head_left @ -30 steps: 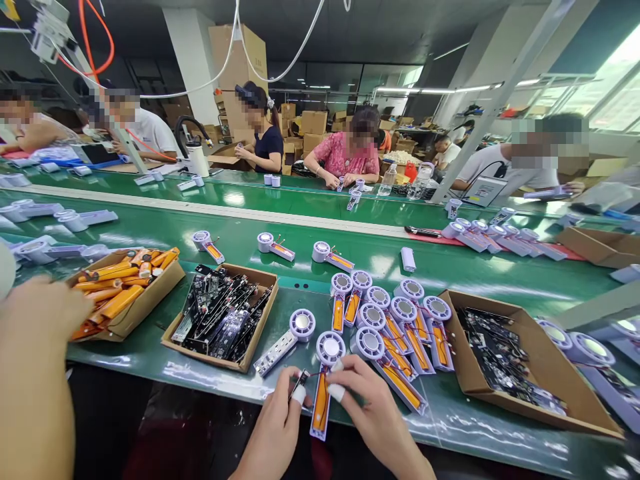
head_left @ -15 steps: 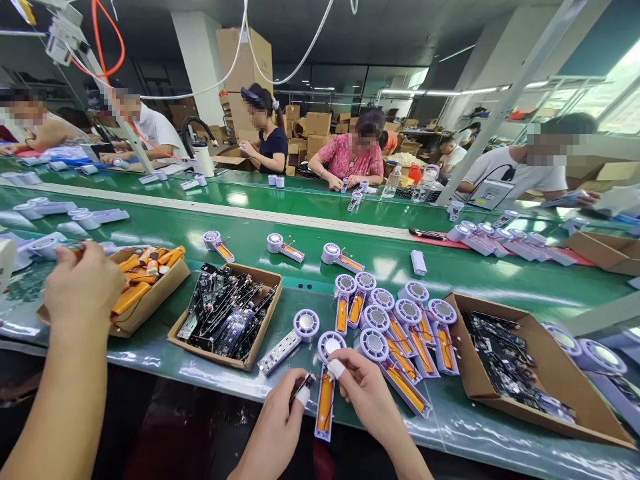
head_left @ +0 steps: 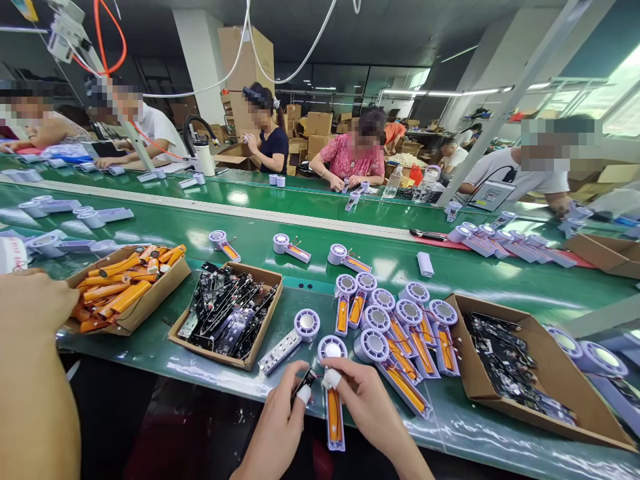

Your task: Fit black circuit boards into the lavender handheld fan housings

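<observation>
My left hand (head_left: 280,417) pinches a small black circuit board (head_left: 306,383) between thumb and fingertips, a white cover on the thumb. Beside it, my right hand (head_left: 363,400) has its covered thumb and index finger closed near the thin wires; what they pinch is too small to make out. Just behind and below these fingertips lies an open lavender fan (head_left: 335,427) with a round head and an orange battery in its handle, reaching over the table's front edge. A fan with a white strip-like handle (head_left: 280,352) rests to the left.
Boxes hold orange batteries (head_left: 120,283), circuit boards (head_left: 233,320) and more boards (head_left: 515,353). Several fans (head_left: 407,313) cluster right of centre. A green conveyor (head_left: 260,230) carries spaced fans. A neighbour's arm (head_left: 37,367) reaches in at left; other people sit across the line.
The fan under my hands has shifted slightly right and down. Fans on the near conveyor have moved right. The neighbour's hand has moved left, away from the battery box.
</observation>
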`<action>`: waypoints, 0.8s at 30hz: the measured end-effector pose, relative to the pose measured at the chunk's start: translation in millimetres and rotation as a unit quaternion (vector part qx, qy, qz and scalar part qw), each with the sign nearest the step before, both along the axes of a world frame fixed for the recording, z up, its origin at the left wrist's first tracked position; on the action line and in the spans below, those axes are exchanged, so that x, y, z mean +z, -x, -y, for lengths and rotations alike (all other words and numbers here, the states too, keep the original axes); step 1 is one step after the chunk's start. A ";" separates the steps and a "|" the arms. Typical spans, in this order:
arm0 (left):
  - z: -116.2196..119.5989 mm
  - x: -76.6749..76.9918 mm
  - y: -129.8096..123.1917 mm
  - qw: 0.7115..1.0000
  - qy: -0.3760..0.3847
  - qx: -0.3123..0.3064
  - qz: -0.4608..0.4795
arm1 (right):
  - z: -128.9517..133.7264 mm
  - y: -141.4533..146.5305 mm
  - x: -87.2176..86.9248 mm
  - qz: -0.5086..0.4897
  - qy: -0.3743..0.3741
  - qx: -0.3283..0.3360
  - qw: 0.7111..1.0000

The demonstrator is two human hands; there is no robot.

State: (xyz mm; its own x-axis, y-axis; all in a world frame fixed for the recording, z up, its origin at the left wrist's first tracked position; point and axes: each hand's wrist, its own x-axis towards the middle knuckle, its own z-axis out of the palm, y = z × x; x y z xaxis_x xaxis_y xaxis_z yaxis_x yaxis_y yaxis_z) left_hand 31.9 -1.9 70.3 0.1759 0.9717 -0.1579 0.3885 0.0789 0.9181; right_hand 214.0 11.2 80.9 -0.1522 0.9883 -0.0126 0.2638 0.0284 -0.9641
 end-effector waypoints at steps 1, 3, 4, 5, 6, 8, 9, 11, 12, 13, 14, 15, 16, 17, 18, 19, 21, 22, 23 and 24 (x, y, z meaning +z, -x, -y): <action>0.4 1.7 -1.1 1.000 -0.004 0.002 0.003 | 1.3 -0.1 2.1 0.020 -0.012 0.012 1.000; 0.4 5.4 -3.6 1.000 -0.014 0.000 0.007 | 3.6 0.3 6.9 0.043 -0.018 0.036 0.998; -0.1 7.3 -5.0 1.000 -0.019 -0.002 0.007 | 4.6 0.8 8.8 0.048 -0.017 0.045 0.998; -0.8 9.1 -6.3 1.000 -0.023 -0.004 0.005 | 5.4 1.4 9.9 0.056 -0.016 0.051 0.997; -1.7 10.7 -7.7 1.000 -0.027 -0.007 0.001 | 6.2 2.0 10.3 0.069 -0.020 0.054 0.996; -3.8 13.4 -10.2 0.999 -0.029 -0.016 -0.007 | 7.4 2.7 8.5 0.113 -0.044 0.050 0.991; -4.8 14.2 -11.2 0.999 -0.029 -0.022 -0.008 | 7.9 2.8 6.7 0.140 -0.062 0.044 0.987; -6.6 14.7 -13.0 0.999 -0.031 -0.033 -0.004 | 8.4 2.6 2.5 0.184 -0.103 0.033 0.977; -7.2 14.3 -13.7 0.999 -0.034 -0.036 -0.001 | 8.5 2.4 0.5 0.200 -0.123 0.031 0.972; -7.5 13.6 -14.4 0.999 -0.037 -0.036 0.001 | 8.6 2.2 -1.1 0.212 -0.142 0.032 0.966; -7.5 12.6 -14.9 0.999 -0.041 -0.034 0.001 | 8.6 1.9 -2.4 0.223 -0.159 0.037 0.961; -7.4 11.4 -15.4 0.999 -0.044 -0.032 0.000 | 8.6 1.6 -3.3 0.234 -0.175 0.046 0.955; -7.0 10.1 -15.8 0.998 -0.047 -0.028 -0.001 | 8.8 1.3 -3.9 0.245 -0.190 0.057 0.949; -6.5 8.8 -16.1 0.998 -0.049 -0.026 -0.003 | 9.0 1.0 -4.2 0.256 -0.203 0.069 0.943; -6.0 7.7 -16.3 0.998 -0.051 -0.025 -0.006 | 9.4 0.7 -4.4 0.267 -0.213 0.079 0.936; -5.5 6.8 -16.4 0.998 -0.051 -0.026 -0.010 | 9.8 0.4 -4.5 0.278 -0.220 0.087 0.931; -4.8 5.8 -16.4 0.998 -0.048 -0.030 -0.020 | 10.7 0.1 -4.8 0.296 -0.227 0.097 0.923; -4.5 5.7 -16.2 0.998 -0.046 -0.032 -0.024 | 11.0 0.1 -5.1 0.302 -0.227 0.101 0.920; -4.2 5.8 -16.0 0.998 -0.045 -0.034 -0.026 | 11.1 0.2 -5.8 0.305 -0.228 0.103 0.919; -4.0 6.1 -15.6 0.998 -0.043 -0.034 -0.027 | 10.9 0.4 -6.7 0.305 -0.230 0.100 0.919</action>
State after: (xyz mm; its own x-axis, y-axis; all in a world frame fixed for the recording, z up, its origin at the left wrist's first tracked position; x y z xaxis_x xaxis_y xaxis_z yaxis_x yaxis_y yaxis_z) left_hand 47.5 2.0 76.4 0.2360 0.9679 -0.0862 0.4399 -0.0273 0.8976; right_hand 213.6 0.2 74.2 -0.4356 0.8630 0.2558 0.6963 0.5032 -0.5118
